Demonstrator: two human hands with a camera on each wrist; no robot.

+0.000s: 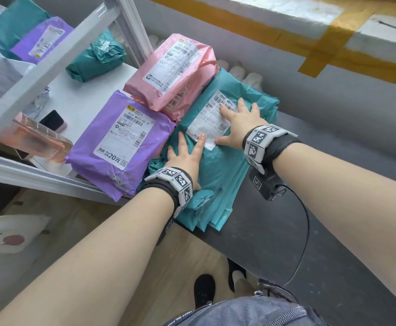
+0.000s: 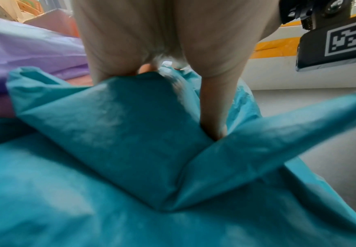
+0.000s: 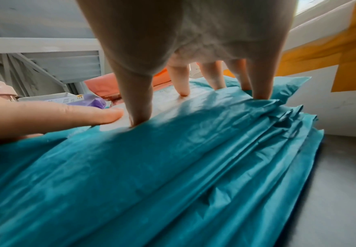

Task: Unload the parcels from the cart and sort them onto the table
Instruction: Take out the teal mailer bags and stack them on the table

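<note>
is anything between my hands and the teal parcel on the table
Nothing visible. The left hand and the right hand both lie flat, fingers spread, right on the teal parcel; the right one partly covers its label.

Left wrist view: fingers [image 2: 213,107] half buried in blurred teal parcel [image 2: 113,127].

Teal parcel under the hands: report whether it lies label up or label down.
Label up. The teal parcel lies flat on the dark table, its white shipping label facing up under the right hand.
</note>
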